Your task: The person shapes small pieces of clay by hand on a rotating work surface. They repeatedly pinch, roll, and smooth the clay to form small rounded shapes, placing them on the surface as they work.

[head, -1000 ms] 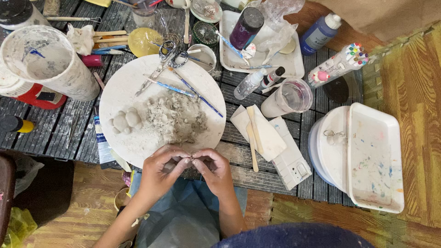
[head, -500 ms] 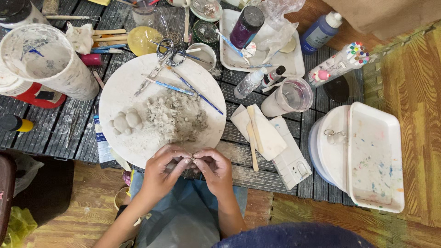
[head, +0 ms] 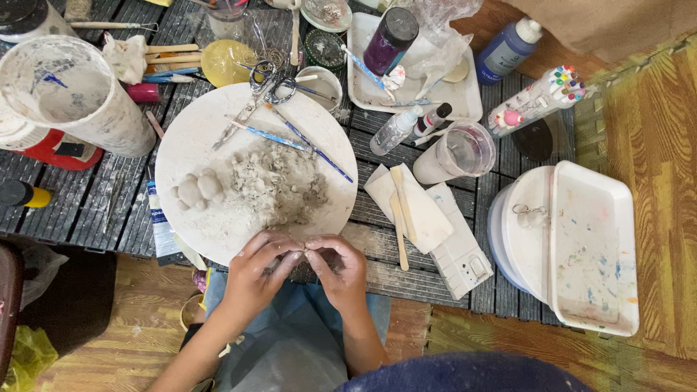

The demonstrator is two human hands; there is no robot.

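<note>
Nearest the person, the left hand (head: 255, 270) and right hand (head: 341, 270) meet at the near edge of the round white board (head: 196, 131), fingertips pinched narrowly together on a small bit of grey clay (head: 301, 254) that is mostly hidden between them. Just beyond the hands, a crumbled heap of grey clay (head: 279, 185) lies on the board, with a small lumpy clay figure (head: 197, 190) to its left. Farther back on the board rest scissors (head: 263, 83) and thin blue-handled tools (head: 308, 141). To the right, wooden sticks (head: 398, 214) lie on a white cloth (head: 421, 218), near a clear plastic cup (head: 457, 152).
</note>
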